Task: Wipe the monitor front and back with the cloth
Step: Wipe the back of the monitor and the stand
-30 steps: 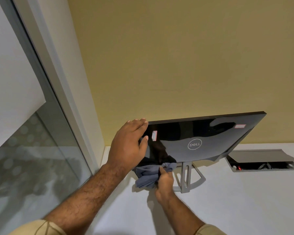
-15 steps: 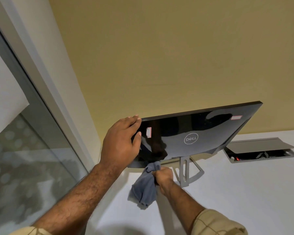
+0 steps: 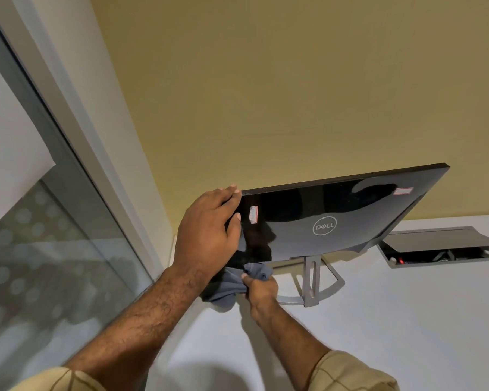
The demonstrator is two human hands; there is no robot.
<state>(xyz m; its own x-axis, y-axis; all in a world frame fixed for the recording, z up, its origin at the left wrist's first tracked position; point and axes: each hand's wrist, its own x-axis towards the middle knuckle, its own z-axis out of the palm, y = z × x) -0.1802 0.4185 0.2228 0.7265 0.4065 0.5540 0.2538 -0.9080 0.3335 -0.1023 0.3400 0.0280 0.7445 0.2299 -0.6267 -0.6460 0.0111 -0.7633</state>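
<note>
Fingers (image 3: 232,193) of the left hand (image 3: 206,235) curl over the glossy, fragile-looking monitor (image 3: 336,218) corner on the desk (image 3: 407,334), while the right hand (image 3: 261,289) bunches the soft cloth (image 3: 226,289), apparently against its lower edge.

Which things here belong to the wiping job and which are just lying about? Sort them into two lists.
Part of the job:
monitor, its back facing the camera
grey cloth
left hand, gripping the monitor's edge
right hand, gripping the cloth

Just there:
open cable box in the desk
frosted glass partition
</note>
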